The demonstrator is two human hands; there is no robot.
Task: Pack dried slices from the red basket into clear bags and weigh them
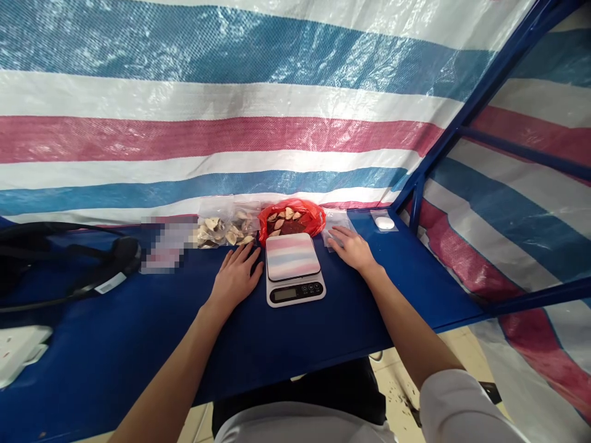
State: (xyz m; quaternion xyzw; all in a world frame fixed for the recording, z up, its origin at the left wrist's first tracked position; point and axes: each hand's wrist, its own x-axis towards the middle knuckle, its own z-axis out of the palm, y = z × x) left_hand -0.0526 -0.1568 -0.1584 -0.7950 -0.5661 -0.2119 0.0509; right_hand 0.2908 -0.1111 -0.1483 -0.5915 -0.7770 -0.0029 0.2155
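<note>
My left hand (239,274) lies flat on the blue table with its fingers spread, just left of a white digital kitchen scale (296,292). The scale's shiny platform reflects the striped sheet and bears nothing. Behind it sits an open red plastic bag (316,220) with pale, shell-like pieces and something dark red inside. Two clear bags of similar pale pieces (211,229) lie beyond my left fingertips. My right hand (351,247) rests open to the right of the scale, its fingers on a clear plastic bag (338,223) whose contents I cannot make out.
A small clear bag with a white rounded object (384,223) lies at the back right. Black headgear with a strap (122,261) and a white power strip (21,351) occupy the left. Blue metal bars (418,197) and a striped plastic sheet (221,138) enclose the blue table (323,332).
</note>
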